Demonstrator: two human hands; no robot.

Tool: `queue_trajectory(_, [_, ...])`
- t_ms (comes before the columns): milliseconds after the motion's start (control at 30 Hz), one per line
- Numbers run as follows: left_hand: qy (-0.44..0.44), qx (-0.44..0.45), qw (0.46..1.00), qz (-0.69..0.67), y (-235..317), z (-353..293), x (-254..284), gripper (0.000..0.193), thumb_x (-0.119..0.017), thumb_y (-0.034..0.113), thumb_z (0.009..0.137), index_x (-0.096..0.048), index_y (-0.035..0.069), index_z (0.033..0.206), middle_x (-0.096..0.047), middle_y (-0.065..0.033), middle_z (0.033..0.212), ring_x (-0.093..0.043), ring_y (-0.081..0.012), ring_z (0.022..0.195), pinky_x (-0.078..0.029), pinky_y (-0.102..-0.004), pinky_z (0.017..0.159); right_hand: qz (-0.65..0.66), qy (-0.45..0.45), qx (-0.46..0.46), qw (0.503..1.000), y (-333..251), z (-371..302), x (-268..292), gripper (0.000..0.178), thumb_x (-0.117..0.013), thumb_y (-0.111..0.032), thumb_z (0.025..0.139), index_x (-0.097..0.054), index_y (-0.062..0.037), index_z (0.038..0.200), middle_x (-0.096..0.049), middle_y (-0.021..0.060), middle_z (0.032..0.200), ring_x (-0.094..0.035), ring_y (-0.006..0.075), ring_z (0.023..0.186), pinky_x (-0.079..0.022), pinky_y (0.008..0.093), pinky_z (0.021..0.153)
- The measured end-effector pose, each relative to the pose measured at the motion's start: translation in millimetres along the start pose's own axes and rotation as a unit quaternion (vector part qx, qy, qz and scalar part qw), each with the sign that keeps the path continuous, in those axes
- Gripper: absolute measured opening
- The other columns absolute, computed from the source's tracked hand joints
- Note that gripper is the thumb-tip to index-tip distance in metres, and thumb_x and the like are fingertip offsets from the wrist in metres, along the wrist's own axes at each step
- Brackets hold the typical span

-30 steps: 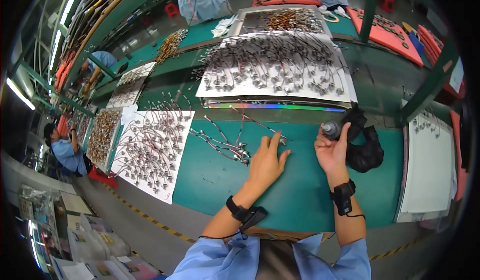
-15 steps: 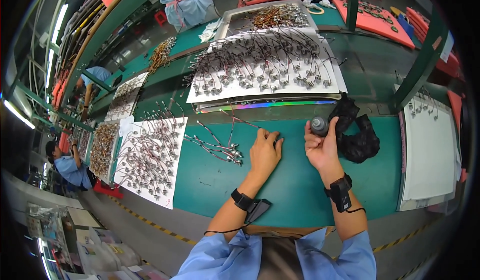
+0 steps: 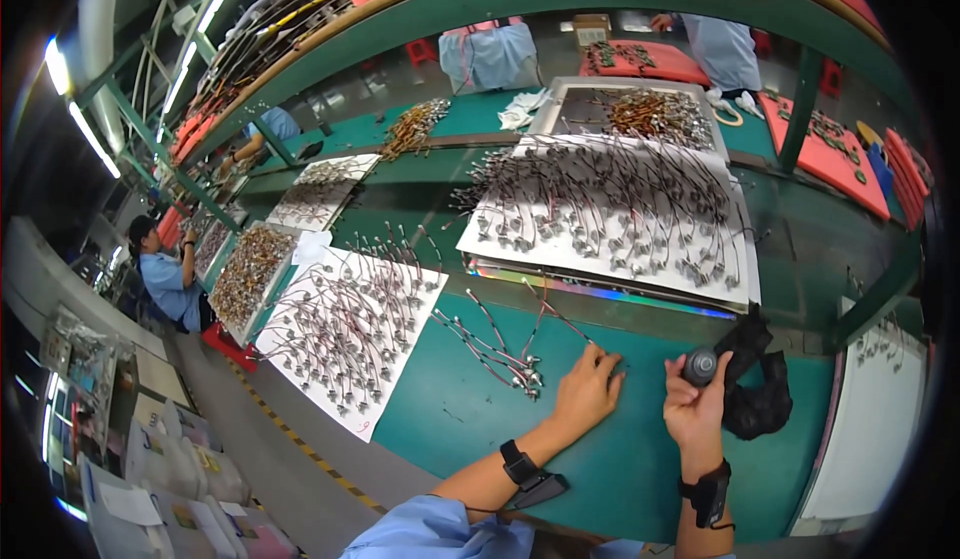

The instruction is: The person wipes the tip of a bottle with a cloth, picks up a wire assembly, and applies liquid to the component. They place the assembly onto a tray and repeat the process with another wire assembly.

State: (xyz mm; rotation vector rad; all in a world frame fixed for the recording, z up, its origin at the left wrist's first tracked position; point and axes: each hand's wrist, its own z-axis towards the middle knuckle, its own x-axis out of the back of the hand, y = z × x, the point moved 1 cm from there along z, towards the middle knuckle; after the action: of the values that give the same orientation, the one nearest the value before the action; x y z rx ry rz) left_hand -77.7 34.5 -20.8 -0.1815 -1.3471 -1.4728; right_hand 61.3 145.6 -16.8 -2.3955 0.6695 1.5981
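Observation:
My left hand [image 3: 588, 389] is low over the green bench top, fingers curled at the end of a thin red-and-black wire lead [image 3: 565, 321]. Its fingertips partly hide that end. Left of this hand lies a small loose group of wired metal parts [image 3: 525, 371], probably small motors. My right hand [image 3: 693, 421] is wrapped round a dark grey cylindrical object [image 3: 700, 366], its round end facing up. Just beyond and right of that hand sits a crumpled black item [image 3: 757, 399], fabric or plastic. Both wrists wear black bands with small devices.
A white sheet [image 3: 432, 289] full of wired parts lies left; a larger stack of sheets [image 3: 480, 242] bears more behind. At right is a white board [image 3: 868, 439]. A green post [image 3: 885, 294] rises there. Co-workers sit far left and stand at the back.
The whole view has swung, so the bench appears lower and further right. Both hands keep nearly the same places on the bench, the right still holding the grey cylindrical object.

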Motion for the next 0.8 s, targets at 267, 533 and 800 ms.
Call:
queue_trajectory(267, [0.001,0.012,1.000,-0.007,2,2,4,0.027,-0.064,0.016,0.076,-0.057,0.003,0.099,-0.047,-0.0122,0.095,-0.056,-0.0306,0.074,-0.048,-0.0375,0.060,0.009,0.042,-0.018,0.999,5,-1,-3,0.096,-0.065,-0.060,0.066,-0.023,0.0050,0.122,-0.060,0.0044,0.078,-0.041,0.0082,0.046,-0.035,0.0166,0.037])
queue_trajectory(533, [-0.001,0.060,0.997,-0.054,11,4,14,0.027,-0.065,0.015,0.077,-0.057,0.004,0.100,-0.046,-0.0132,0.101,-0.055,-0.0295,0.075,-0.048,-0.0364,0.060,0.031,0.063,-0.027,0.997,2,-2,-4,0.094,-0.066,-0.059,0.067,-0.025,0.0051,0.122,-0.059,0.0038,0.077,-0.041,0.0081,0.047,-0.035,0.0166,0.038])
queue_trajectory(800, [0.180,0.018,0.983,-0.038,9,21,105,0.028,-0.065,0.008,0.074,-0.057,0.003,0.100,-0.047,-0.0119,0.102,-0.050,-0.0197,0.070,-0.043,-0.0262,0.056,0.089,0.101,-0.065,0.989,-2,-3,-9,0.081,-0.066,-0.054,0.069,-0.035,0.0062,0.112,-0.058,0.0058,0.075,-0.043,0.0087,0.049,-0.038,0.0175,0.040])
